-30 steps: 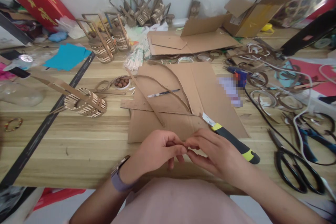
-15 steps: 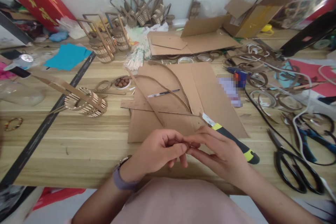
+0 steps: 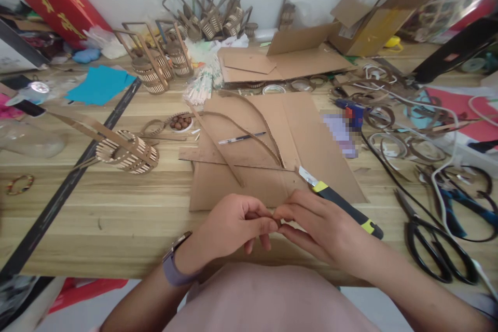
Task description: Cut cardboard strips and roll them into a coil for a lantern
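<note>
Near the table's front edge, my left hand (image 3: 233, 225) and my right hand (image 3: 322, 225) meet at the fingertips. Both are closed, pinching a small brown piece (image 3: 278, 222) that their fingers mostly hide, so its kind is unclear. Just beyond my right hand lies a utility knife (image 3: 344, 208) with a black and yellow handle, its blade on the cardboard sheet (image 3: 229, 194). Thin brown strips (image 3: 220, 153) and a pen (image 3: 241, 138) rest on that sheet. Off to the left, a small slatted basket (image 3: 130, 153) with tall uprights lies tilted.
Black scissors (image 3: 439, 249) and blue-handled pliers (image 3: 453, 212) lie at right, beside coiled strips and a white cord. A bowl of brown balls (image 3: 181, 122) stands behind the basket. Finished-looking small baskets (image 3: 151, 75) line the back. A black ruler strip (image 3: 58, 194) crosses the left side.
Both hands stay together at the fingertips; the left has shifted slightly left and its fingers have moved a little around the small brown piece. Nothing on the table has visibly moved.
</note>
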Motion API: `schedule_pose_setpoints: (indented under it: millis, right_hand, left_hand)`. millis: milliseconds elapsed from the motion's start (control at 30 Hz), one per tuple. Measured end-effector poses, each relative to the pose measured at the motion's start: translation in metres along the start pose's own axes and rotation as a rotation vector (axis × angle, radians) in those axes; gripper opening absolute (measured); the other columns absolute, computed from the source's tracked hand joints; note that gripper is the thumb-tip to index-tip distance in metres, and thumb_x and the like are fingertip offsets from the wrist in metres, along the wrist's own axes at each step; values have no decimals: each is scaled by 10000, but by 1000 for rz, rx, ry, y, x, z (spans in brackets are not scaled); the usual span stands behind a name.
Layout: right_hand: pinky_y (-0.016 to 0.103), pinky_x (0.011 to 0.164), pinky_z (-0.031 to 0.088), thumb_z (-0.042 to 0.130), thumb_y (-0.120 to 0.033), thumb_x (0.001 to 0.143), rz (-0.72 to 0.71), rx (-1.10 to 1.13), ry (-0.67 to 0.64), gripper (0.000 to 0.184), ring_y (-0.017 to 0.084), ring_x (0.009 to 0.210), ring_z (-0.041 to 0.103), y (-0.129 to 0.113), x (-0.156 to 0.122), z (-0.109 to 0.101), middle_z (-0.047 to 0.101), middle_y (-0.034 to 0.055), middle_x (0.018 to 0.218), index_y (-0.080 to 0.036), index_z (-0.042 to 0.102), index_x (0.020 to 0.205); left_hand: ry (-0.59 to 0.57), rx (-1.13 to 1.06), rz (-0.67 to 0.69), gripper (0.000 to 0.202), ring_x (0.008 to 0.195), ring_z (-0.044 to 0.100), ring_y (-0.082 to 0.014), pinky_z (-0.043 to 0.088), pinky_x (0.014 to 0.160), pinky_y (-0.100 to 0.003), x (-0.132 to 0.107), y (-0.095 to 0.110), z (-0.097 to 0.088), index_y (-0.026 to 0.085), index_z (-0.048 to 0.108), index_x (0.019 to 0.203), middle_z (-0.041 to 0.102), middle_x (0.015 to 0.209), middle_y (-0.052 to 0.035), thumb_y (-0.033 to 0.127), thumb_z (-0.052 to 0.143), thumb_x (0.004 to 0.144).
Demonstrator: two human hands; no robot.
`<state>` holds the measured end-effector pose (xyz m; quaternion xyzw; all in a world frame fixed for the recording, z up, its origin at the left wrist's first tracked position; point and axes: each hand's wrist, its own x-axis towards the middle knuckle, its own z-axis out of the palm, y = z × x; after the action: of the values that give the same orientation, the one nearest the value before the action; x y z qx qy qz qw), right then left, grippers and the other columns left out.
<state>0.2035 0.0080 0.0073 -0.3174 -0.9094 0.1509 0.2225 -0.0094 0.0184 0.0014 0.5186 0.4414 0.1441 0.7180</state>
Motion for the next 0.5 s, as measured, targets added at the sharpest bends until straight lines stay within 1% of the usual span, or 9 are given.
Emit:
schedule_pose_setpoints:
  millis: [100,167,233,267,333,433,500]
  right_hand:
    - [309,655,453,427,-177,1015,-73,-205,-52,229,176,720,558,-2,-1,3,588,31,788,-178,637,923]
    - [331,661,437,441,-135,990,-81,-318,-57,216,186,706,530,-3,-3,4,571,28,770,-186,627,894]
    - [338,655,432,438,-126,983,-68,-358,-39,226,188,690,518,-5,-4,5,562,27,752,-189,627,876]
    - [335,652,439,434,-135,988,-59,-342,-20,232,185,687,524,-5,-3,5,565,27,748,-190,634,884]
    - [309,644,468,436,-171,1003,-29,-232,42,223,168,685,558,-7,-1,5,591,24,759,-192,651,948]
    - [252,617,513,507,-234,997,55,30,200,153,135,684,618,-7,2,7,635,18,799,-209,642,1064]
    - [242,611,526,569,-239,967,91,143,280,118,129,687,636,-8,4,9,651,14,812,-226,634,1064]
  left_hand:
    - [70,17,-4,240,415,468,-72,321,408,-187,-2,4,6,158,673,777,677,608,13,396,675,806]
    - [114,23,-3,216,413,454,-72,302,405,-185,-3,7,9,156,672,769,660,579,19,371,678,794]
    - [151,28,4,171,412,437,-69,284,404,-181,-3,9,11,160,661,753,638,550,31,327,667,787]
    - [164,24,11,149,411,429,-67,280,405,-180,-3,9,11,162,654,749,630,542,36,306,658,785]
    - [157,-10,39,132,407,415,-61,282,407,-178,-3,10,11,164,648,755,625,537,41,292,652,786]
    - [60,-126,112,205,403,414,-56,290,409,-176,-2,8,9,157,650,778,619,529,33,360,667,800]
    - [-22,-216,152,276,399,421,-56,292,406,-176,0,5,6,153,645,779,611,514,28,425,686,798]
